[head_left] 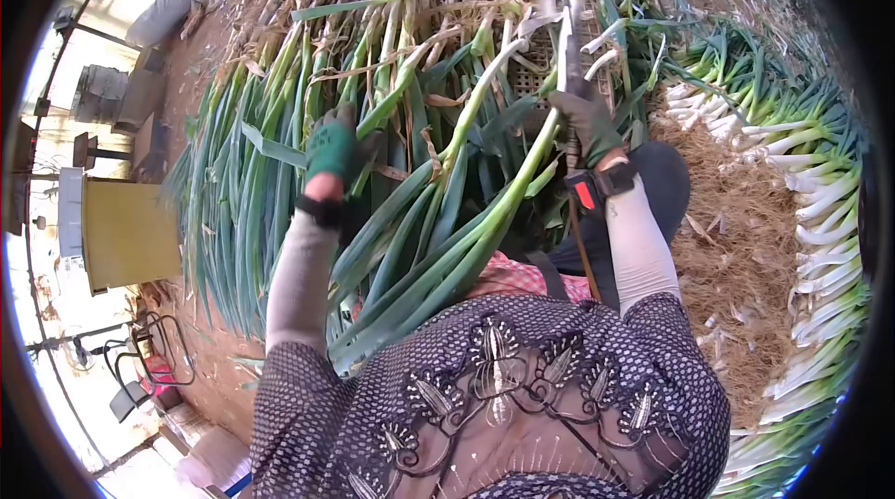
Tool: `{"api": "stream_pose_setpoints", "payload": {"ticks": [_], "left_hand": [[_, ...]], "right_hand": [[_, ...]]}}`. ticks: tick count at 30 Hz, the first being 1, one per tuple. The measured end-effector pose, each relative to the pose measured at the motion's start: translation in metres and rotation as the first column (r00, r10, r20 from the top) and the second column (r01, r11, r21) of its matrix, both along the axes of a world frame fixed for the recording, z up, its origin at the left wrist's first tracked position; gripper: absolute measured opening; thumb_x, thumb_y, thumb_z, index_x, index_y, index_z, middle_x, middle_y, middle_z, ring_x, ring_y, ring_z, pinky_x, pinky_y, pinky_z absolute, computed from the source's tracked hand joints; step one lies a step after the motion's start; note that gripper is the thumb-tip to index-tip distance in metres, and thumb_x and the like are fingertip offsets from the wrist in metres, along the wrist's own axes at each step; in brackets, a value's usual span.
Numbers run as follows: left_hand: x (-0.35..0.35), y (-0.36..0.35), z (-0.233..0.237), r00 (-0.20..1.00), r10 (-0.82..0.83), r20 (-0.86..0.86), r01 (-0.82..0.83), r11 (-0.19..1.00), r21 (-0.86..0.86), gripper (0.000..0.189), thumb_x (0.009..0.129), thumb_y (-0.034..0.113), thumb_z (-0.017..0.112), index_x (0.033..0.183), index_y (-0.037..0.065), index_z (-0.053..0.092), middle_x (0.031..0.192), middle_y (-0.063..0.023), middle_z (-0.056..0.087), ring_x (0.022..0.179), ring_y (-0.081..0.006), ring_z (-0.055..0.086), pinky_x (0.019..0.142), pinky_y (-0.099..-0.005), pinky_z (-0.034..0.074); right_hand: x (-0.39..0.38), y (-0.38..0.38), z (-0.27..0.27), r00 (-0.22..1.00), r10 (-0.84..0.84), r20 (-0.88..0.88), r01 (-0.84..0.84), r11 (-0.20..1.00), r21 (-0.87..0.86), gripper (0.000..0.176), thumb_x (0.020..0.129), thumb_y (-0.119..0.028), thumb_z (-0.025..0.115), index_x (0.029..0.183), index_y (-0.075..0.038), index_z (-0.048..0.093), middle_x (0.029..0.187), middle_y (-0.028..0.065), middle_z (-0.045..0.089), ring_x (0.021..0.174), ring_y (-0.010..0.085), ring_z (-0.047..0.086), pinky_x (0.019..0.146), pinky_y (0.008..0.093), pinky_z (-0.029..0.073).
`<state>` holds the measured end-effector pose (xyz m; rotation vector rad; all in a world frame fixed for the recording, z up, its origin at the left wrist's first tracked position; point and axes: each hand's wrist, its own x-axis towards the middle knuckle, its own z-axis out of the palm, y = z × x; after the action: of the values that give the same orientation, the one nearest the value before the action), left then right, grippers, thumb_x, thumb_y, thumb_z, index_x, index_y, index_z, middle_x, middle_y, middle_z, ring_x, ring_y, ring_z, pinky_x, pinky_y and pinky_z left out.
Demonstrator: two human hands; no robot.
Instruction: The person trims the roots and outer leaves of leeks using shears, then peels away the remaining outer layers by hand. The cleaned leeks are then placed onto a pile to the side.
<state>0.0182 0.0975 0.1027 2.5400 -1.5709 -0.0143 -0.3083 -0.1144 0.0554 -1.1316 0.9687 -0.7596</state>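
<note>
My left hand, in a green and dark glove, lies on the long green leaves of the leek pile; its fingers look apart, partly lost among the leaves. Further right, my right hand, in a dark glove, is closed around a leek. The leek's white shank points away from me, and its leaves run down toward my lap. A slim greyish object extends beyond the same hand, blurred at its far end. A thin brown cord hangs below that hand.
Cleaned leeks with white shanks lie in a curved row at right, beside a heap of brown roots. A plastic crate shows beneath the leeks. At left are a yellow bin, a white sack and a metal-framed chair.
</note>
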Motion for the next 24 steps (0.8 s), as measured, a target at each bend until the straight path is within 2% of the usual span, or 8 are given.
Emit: {"api": "stream_pose_setpoints", "payload": {"ticks": [2, 4, 6, 11, 14, 17, 20, 24], "left_hand": [[0.022, -0.025, -0.017, 0.989, 0.132, -0.061, -0.098, 0.916, 0.39, 0.054, 0.08, 0.048, 0.071, 0.115, 0.008, 0.062, 0.104, -0.0194, 0.068, 0.099, -0.0384, 0.065, 0.085, -0.0469, 0.051], [0.018, -0.036, -0.027, 0.989, 0.099, -0.109, -0.043, 0.9, 0.434, 0.049, 0.079, 0.048, 0.069, 0.11, 0.01, 0.067, 0.1, -0.0177, 0.07, 0.096, -0.037, 0.066, 0.084, -0.0461, 0.051], [-0.002, -0.049, -0.016, 0.982, 0.055, -0.183, 0.029, 0.905, 0.425, 0.043, 0.078, 0.047, 0.068, 0.101, 0.011, 0.073, 0.098, -0.015, 0.071, 0.094, -0.0338, 0.068, 0.085, -0.0434, 0.051], [-0.055, -0.053, -0.004, 0.93, -0.1, -0.355, 0.189, 0.956, 0.226, 0.039, 0.084, 0.046, 0.065, 0.101, 0.011, 0.074, 0.093, -0.0148, 0.071, 0.087, -0.0329, 0.068, 0.079, -0.0412, 0.052], [-0.047, -0.059, -0.044, 0.681, 0.105, -0.724, 0.205, 0.923, 0.326, 0.042, 0.087, 0.045, 0.064, 0.101, 0.006, 0.071, 0.097, -0.0172, 0.071, 0.088, -0.0298, 0.069, 0.08, -0.0397, 0.052], [-0.043, -0.056, -0.06, 0.82, -0.044, -0.57, 0.155, 0.977, 0.146, 0.045, 0.083, 0.042, 0.068, 0.105, 0.003, 0.069, 0.097, -0.0168, 0.071, 0.089, -0.0265, 0.069, 0.08, -0.0371, 0.052], [-0.048, -0.061, -0.048, 0.931, 0.046, -0.361, 0.112, 0.908, 0.403, 0.049, 0.081, 0.041, 0.07, 0.109, 0.001, 0.067, 0.096, -0.0159, 0.071, 0.089, -0.0252, 0.069, 0.078, -0.0349, 0.052], [-0.063, -0.064, -0.04, 0.611, 0.149, -0.778, 0.173, 0.934, 0.314, 0.047, 0.079, 0.04, 0.07, 0.102, -0.001, 0.07, 0.088, -0.012, 0.071, 0.08, -0.0191, 0.067, 0.074, -0.0318, 0.052]], "right_hand": [[-0.015, -0.017, -0.027, 0.964, 0.03, -0.264, -0.095, 0.966, -0.239, 0.03, 0.08, -0.022, 0.071, 0.1, -0.001, 0.064, 0.078, 0.0034, 0.064, 0.064, 0.0127, 0.059, 0.059, 0.0269, 0.048], [-0.017, -0.023, -0.032, 0.883, 0.217, -0.416, -0.228, 0.973, 0.023, 0.035, 0.078, -0.028, 0.071, 0.1, -0.001, 0.065, 0.076, 0.0028, 0.064, 0.064, 0.012, 0.058, 0.059, 0.0269, 0.046], [-0.013, -0.019, -0.066, 0.775, 0.178, -0.607, -0.271, 0.96, -0.064, 0.035, 0.079, -0.03, 0.069, 0.101, -0.003, 0.064, 0.072, 0.0014, 0.061, 0.061, 0.0114, 0.057, 0.056, 0.0254, 0.045], [0.012, 0.055, -0.019, 0.849, 0.401, -0.345, -0.367, 0.916, 0.162, 0.039, 0.078, -0.03, 0.069, 0.101, 0.002, 0.062, 0.079, 0.0065, 0.064, 0.062, 0.0146, 0.061, 0.057, 0.0289, 0.05], [0.004, 0.092, -0.027, 0.779, 0.522, -0.347, -0.499, 0.852, 0.161, 0.037, 0.079, -0.028, 0.069, 0.1, 0.001, 0.059, 0.076, 0.0037, 0.062, 0.062, 0.0123, 0.06, 0.056, 0.0287, 0.048], [-0.013, 0.124, -0.029, 0.811, 0.516, -0.276, -0.455, 0.853, 0.257, 0.035, 0.08, -0.028, 0.068, 0.098, 0.001, 0.058, 0.074, 0.003, 0.061, 0.062, 0.0122, 0.06, 0.058, 0.0285, 0.048], [-0.023, 0.124, -0.021, 0.82, 0.496, -0.285, -0.44, 0.865, 0.239, 0.036, 0.08, -0.028, 0.068, 0.098, 0.001, 0.058, 0.074, 0.0033, 0.06, 0.061, 0.0123, 0.06, 0.058, 0.0292, 0.048], [-0.026, 0.113, -0.002, 0.869, 0.429, -0.245, -0.386, 0.899, 0.206, 0.026, 0.085, -0.018, 0.066, 0.101, 0.001, 0.058, 0.08, 0.0048, 0.061, 0.063, 0.0114, 0.059, 0.06, 0.0267, 0.049]]}}
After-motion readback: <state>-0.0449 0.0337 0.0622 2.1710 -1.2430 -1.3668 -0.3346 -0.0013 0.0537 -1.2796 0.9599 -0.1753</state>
